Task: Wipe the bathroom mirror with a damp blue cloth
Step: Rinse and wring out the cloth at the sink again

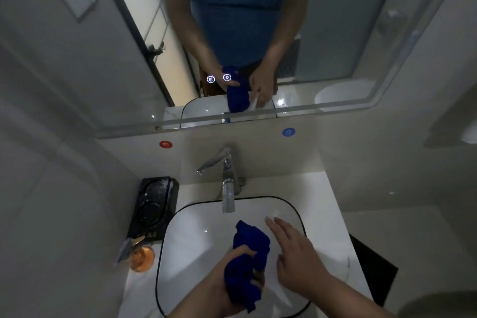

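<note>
Over the white, black-rimmed basin [165, 242], the left hand [228, 279] is clamping its fingers round the bunched dark-blue cloth [250, 245]; the right hand [296, 255] is hovering beside it, fingers straight. Wringing well is probably sparing the wall mirror [335, 20] streaks.

My left hand [219, 270] holds the cloth [249, 258] over the sink [185, 253], my right hand [296, 258] just beside it. The tap [228, 183] stands behind the sink, the mirror [335, 33] above, a tray [154, 206] on the bench [333, 214] left.

Left hand [220, 272] grips cloth [251, 242], right hand [296, 258] outstretched.
</note>
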